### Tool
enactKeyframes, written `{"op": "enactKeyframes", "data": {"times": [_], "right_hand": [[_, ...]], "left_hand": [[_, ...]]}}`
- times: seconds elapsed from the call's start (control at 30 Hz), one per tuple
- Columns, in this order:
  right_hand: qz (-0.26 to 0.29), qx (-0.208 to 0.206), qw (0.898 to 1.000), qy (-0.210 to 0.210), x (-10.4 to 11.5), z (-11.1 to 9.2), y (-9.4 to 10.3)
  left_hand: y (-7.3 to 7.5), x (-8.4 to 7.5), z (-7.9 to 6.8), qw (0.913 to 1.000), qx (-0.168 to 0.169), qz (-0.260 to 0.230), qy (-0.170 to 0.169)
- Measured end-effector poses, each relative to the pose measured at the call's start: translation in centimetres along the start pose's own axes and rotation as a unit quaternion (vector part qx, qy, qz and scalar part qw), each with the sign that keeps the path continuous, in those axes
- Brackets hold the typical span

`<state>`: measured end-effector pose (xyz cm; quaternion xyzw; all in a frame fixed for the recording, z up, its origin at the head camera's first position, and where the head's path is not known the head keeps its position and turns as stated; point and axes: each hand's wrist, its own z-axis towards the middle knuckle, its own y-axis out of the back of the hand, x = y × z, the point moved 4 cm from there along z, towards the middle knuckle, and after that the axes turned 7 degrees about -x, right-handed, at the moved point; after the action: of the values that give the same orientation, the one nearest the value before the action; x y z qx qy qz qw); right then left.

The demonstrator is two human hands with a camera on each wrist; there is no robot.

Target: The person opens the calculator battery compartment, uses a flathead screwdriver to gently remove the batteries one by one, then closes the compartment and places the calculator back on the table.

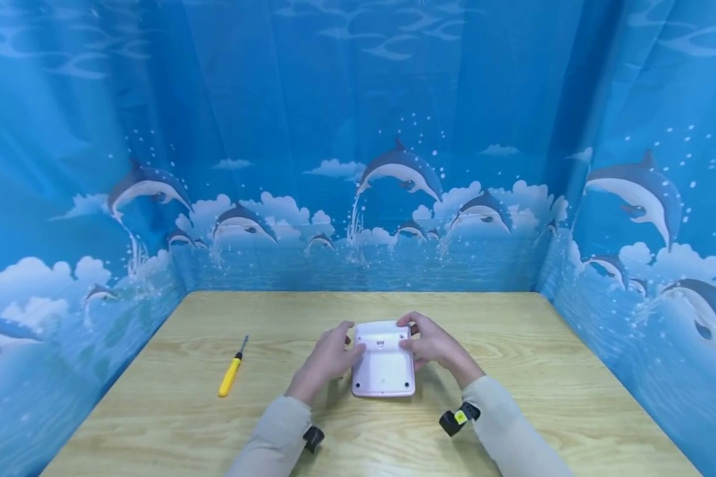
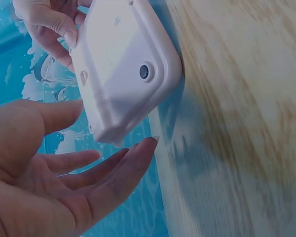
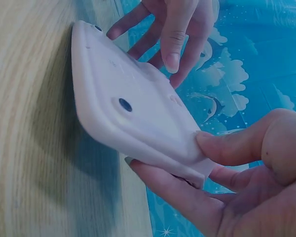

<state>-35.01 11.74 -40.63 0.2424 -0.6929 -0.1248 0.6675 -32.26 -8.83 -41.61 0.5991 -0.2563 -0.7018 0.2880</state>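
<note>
A pale pink calculator [image 1: 383, 364], its back turned up, is tilted over the table between both hands. Dark round feet and a small latch slot show on that back. My right hand [image 1: 435, 344] grips its far right part, thumb [image 3: 222, 148] on the back and fingers beneath. Around the far left corner, my left hand [image 1: 333, 354] is spread with fingers apart; in the left wrist view its thumb [image 2: 64, 114] lies close by the edge and nothing is held. The calculator's front face is hidden.
A screwdriver [image 1: 231, 374] with a yellow handle lies on the wooden table [image 1: 173, 424] to the left. Blue curtains [image 1: 310, 132] printed with dolphins stand along the back and both sides. Each wrist carries a small black camera [image 1: 453, 421].
</note>
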Motion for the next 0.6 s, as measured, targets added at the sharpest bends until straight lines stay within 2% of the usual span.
{"op": "enactKeyframes", "data": {"times": [0.4, 0.6], "right_hand": [[-0.001, 0.004, 1.000, 0.014, 0.03, -0.12, -0.29], [0.002, 0.010, 1.000, 0.018, -0.23, -0.13, -0.32]], "left_hand": [[-0.35, -0.01, 0.11, 0.9997, 0.005, -0.021, -0.013], [-0.40, -0.03, 0.09, 0.9996, 0.004, -0.028, -0.005]]}}
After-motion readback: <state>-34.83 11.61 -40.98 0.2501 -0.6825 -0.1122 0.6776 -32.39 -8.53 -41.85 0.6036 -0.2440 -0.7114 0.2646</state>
